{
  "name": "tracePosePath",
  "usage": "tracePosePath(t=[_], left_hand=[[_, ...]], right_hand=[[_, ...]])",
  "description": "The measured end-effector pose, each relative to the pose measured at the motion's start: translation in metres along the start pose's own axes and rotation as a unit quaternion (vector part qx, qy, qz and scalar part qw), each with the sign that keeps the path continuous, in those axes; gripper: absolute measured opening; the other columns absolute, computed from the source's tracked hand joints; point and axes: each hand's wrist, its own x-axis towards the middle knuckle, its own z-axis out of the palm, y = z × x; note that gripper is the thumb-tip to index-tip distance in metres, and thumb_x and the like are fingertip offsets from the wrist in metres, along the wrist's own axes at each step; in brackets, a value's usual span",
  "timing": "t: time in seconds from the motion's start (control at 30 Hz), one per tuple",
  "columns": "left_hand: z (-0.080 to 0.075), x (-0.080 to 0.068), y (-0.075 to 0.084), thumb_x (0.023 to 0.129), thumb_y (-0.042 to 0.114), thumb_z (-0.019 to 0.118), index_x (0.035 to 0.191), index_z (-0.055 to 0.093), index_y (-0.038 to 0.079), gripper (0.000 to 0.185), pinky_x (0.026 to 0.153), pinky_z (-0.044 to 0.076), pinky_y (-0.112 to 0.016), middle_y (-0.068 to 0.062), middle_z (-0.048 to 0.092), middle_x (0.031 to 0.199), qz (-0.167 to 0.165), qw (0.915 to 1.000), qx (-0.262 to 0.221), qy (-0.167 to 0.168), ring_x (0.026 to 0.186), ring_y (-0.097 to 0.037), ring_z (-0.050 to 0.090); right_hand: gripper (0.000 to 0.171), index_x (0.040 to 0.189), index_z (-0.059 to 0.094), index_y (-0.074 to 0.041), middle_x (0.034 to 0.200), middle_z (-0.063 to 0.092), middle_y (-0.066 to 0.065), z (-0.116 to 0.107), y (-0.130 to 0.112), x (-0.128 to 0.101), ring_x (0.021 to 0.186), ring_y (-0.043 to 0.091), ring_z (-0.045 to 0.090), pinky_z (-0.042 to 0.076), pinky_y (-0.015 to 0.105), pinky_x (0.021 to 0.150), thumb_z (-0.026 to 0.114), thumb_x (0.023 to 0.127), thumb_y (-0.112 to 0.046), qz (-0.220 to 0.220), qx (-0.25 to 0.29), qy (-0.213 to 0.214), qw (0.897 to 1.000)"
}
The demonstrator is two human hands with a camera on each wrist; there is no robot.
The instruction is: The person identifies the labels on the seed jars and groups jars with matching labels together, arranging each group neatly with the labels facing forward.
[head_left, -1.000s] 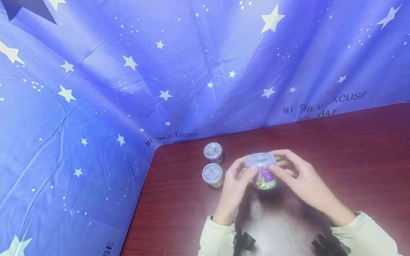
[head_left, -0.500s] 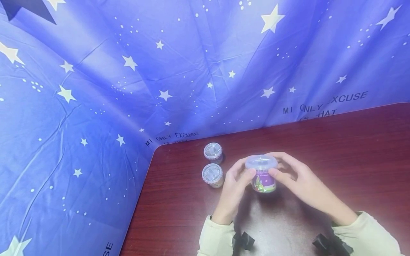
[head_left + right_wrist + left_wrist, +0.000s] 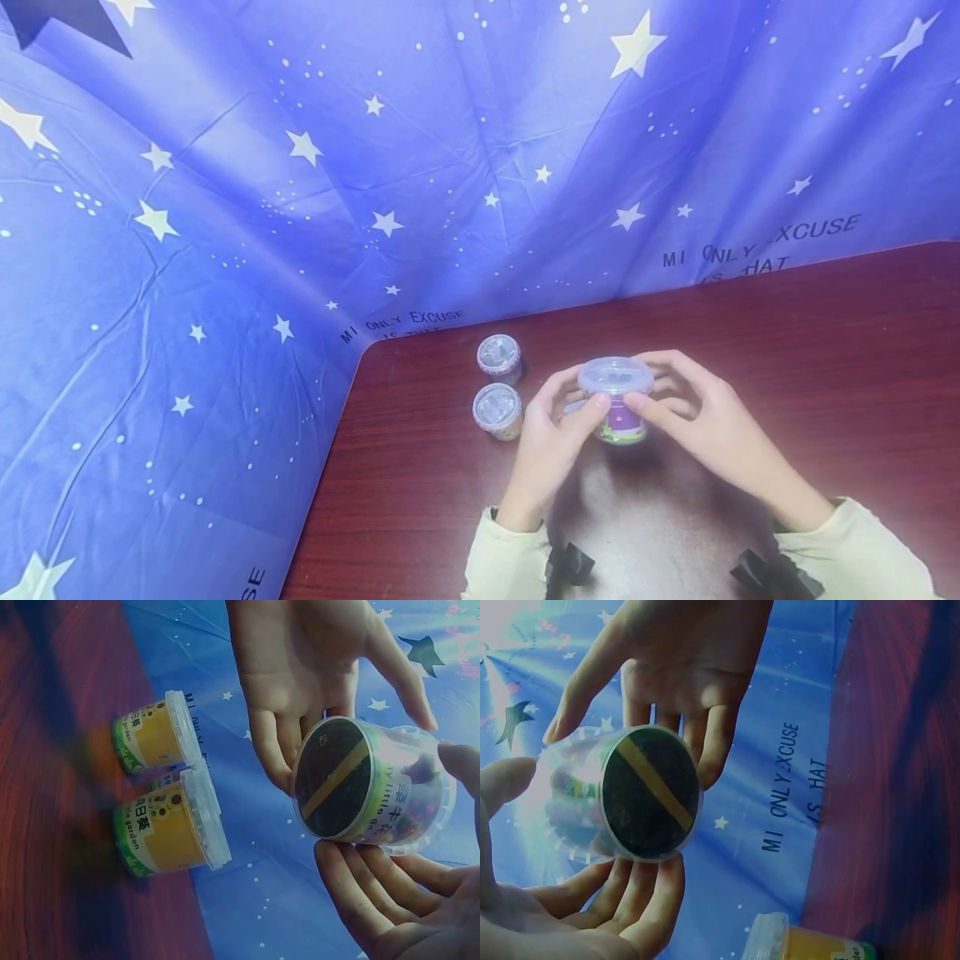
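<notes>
A clear lidded plastic cup (image 3: 622, 417) with a purple label is held up in front of me between both hands. My left hand (image 3: 555, 433) grips its left side, thumb at the front below the lid and fingers behind. From the other side my right hand (image 3: 697, 417) grips it the same way. The wrist views show the cup's underside (image 3: 649, 795), dark with a yellowish diagonal strip. Chinese characters and English words cover the cup's side (image 3: 405, 795) in the right wrist view. The clear lid (image 3: 615, 377) sits on top.
Two lidded cups (image 3: 498, 358) (image 3: 498, 411) stand on the red-brown table (image 3: 405, 492), left of my hands. The right wrist view shows yellow-labelled cups (image 3: 169, 829) (image 3: 146, 735), with part of another between them. A blue star-printed curtain (image 3: 465, 167) borders the table.
The held cup dips slightly, then comes back up. Its label has turned, so less of the plant picture faces me. Both hands keep their hold; the standing cups stay put.
</notes>
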Motion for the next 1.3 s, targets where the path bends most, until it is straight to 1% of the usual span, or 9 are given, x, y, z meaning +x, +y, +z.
tracePosePath(t=[0.17, 0.33, 0.47, 0.6, 0.77, 0.87, 1.03, 1.13, 1.3], left_hand=[[0.003, 0.0, -0.002, 0.09, 0.018, 0.071, 0.128, 0.062, 0.009, 0.04, 0.089, 0.056, -0.028, -0.008, 0.067, 0.115, 0.004, 0.9999, 0.003, 0.013, 0.106, -0.02, 0.064], [0.0, 0.0, -0.002, 0.091, 0.018, 0.069, 0.127, 0.063, 0.009, 0.038, 0.089, 0.056, -0.03, -0.009, 0.068, 0.115, 0.0, 0.9998, -0.003, 0.018, 0.106, -0.019, 0.064], [-0.004, -0.001, 0.0, 0.094, 0.018, 0.064, 0.13, 0.062, 0.009, 0.037, 0.09, 0.055, -0.028, -0.011, 0.067, 0.12, -0.009, 0.9999, -0.007, -0.012, 0.105, -0.015, 0.064], [-0.006, -0.003, 0.003, 0.097, 0.021, 0.06, 0.134, 0.059, 0.009, 0.039, 0.083, 0.054, -0.025, -0.013, 0.065, 0.124, -0.015, 0.999, -0.001, -0.043, 0.103, -0.009, 0.064], [-0.006, -0.004, 0.004, 0.097, 0.022, 0.058, 0.135, 0.057, 0.007, 0.041, 0.081, 0.053, -0.026, -0.015, 0.064, 0.125, -0.012, 0.9987, 0.002, -0.05, 0.101, -0.008, 0.063], [-0.005, -0.003, 0.003, 0.098, 0.022, 0.058, 0.134, 0.058, 0.006, 0.04, 0.086, 0.054, -0.028, -0.015, 0.064, 0.124, -0.011, 0.999, 0.003, -0.044, 0.103, -0.01, 0.064], [0.0, -0.003, 0.004, 0.096, 0.019, 0.064, 0.131, 0.061, 0.009, 0.037, 0.093, 0.054, -0.028, -0.011, 0.066, 0.121, 0.003, 0.9999, 0.009, -0.012, 0.109, -0.017, 0.064], [0.004, -0.004, 0.005, 0.093, 0.018, 0.068, 0.13, 0.061, 0.01, 0.038, 0.092, 0.055, -0.028, -0.009, 0.067, 0.119, 0.012, 0.9998, 0.013, 0.002, 0.11, -0.02, 0.064], [0.005, -0.003, 0.004, 0.091, 0.018, 0.07, 0.127, 0.063, 0.011, 0.038, 0.09, 0.056, -0.028, -0.008, 0.068, 0.116, 0.01, 0.9998, 0.011, 0.014, 0.108, -0.021, 0.064]], right_hand=[[0.037, 0.129, 0.057, -0.013, 0.112, 0.067, 0.005, 0.001, 0.001, 0.0, 0.094, 0.006, 0.066, 0.057, 0.019, 0.08, 0.068, 0.094, -0.012, 0.003, -0.002, -0.005, 1.0], [0.035, 0.132, 0.055, -0.012, 0.111, 0.068, 0.004, -0.001, 0.001, 0.001, 0.098, 0.002, 0.065, 0.056, 0.019, 0.082, 0.063, 0.097, -0.012, -0.008, -0.022, -0.022, 0.999], [0.036, 0.134, 0.054, -0.015, 0.114, 0.068, 0.0, -0.004, 0.0, 0.001, 0.101, 0.002, 0.065, 0.056, 0.022, 0.084, 0.06, 0.099, -0.011, -0.017, -0.018, -0.043, 0.999], [0.038, 0.135, 0.054, -0.017, 0.119, 0.067, -0.005, -0.005, 0.0, 0.0, 0.106, 0.004, 0.066, 0.056, 0.023, 0.085, 0.06, 0.098, -0.008, -0.032, 0.001, -0.062, 0.998], [0.039, 0.135, 0.054, -0.017, 0.12, 0.066, -0.005, -0.004, -0.002, -0.001, 0.108, 0.004, 0.065, 0.056, 0.023, 0.087, 0.06, 0.098, -0.007, -0.034, 0.009, -0.063, 0.997], [0.038, 0.135, 0.055, -0.017, 0.12, 0.067, -0.004, -0.004, -0.003, -0.001, 0.108, 0.003, 0.064, 0.056, 0.022, 0.087, 0.06, 0.098, -0.008, -0.026, 0.005, -0.055, 0.998], [0.038, 0.133, 0.056, -0.016, 0.116, 0.068, -0.005, -0.002, -0.004, -0.001, 0.102, 0.002, 0.065, 0.056, 0.02, 0.084, 0.064, 0.096, -0.011, -0.005, -0.002, -0.02, 1.0], [0.037, 0.132, 0.057, -0.016, 0.113, 0.068, -0.004, 0.001, -0.004, -0.002, 0.097, 0.005, 0.066, 0.057, 0.02, 0.081, 0.065, 0.096, -0.012, 0.001, 0.0, -0.009, 1.0], [0.036, 0.131, 0.057, -0.016, 0.112, 0.069, -0.001, 0.003, -0.004, -0.001, 0.097, 0.005, 0.067, 0.057, 0.02, 0.082, 0.065, 0.096, -0.012, 0.0, -0.002, -0.01, 1.0]])
